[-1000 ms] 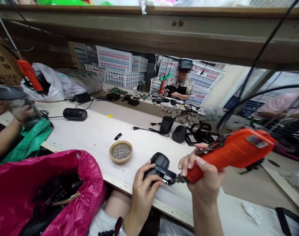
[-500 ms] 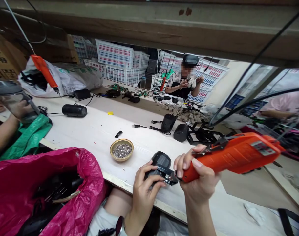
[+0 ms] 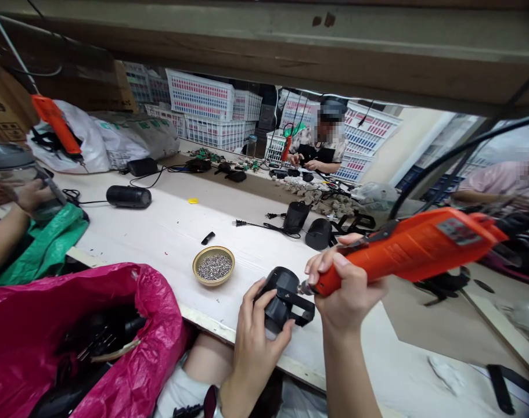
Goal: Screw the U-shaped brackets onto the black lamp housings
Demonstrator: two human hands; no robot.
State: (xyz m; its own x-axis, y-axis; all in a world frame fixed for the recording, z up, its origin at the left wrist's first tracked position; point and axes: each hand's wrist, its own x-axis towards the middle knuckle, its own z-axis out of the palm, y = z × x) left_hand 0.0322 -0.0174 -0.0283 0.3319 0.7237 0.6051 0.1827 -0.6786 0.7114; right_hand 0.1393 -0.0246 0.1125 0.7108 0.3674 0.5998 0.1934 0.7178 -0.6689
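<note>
My left hand (image 3: 258, 334) is closed around a black cylindrical lamp-like housing (image 3: 276, 284), thumb below and fingers over its side. A black U-shaped bracket (image 3: 305, 313) sticks out from the housing toward the right. My right hand (image 3: 346, 287) grips an orange electric screwdriver (image 3: 412, 247), held nearly level with its tip pointing left. That tip is at the upper part of the bracket, close against it; whether a screw sits there is too small to tell. Left of the housing stands a small bowl (image 3: 195, 273) of loose screws (image 3: 214, 267).
A pink sack (image 3: 159, 307) of black parts is at the lower left. Black housings with cords (image 3: 295, 216) lie farther back. Another orange screwdriver (image 3: 57, 125) hangs at left, near a co-worker's arm (image 3: 5, 244). Another person (image 3: 319, 139) works across the bench.
The housing has turned in my left hand, so the bracket now shows its open loop. The screwdriver has shifted slightly left and up. The person across has lowered their hands.
</note>
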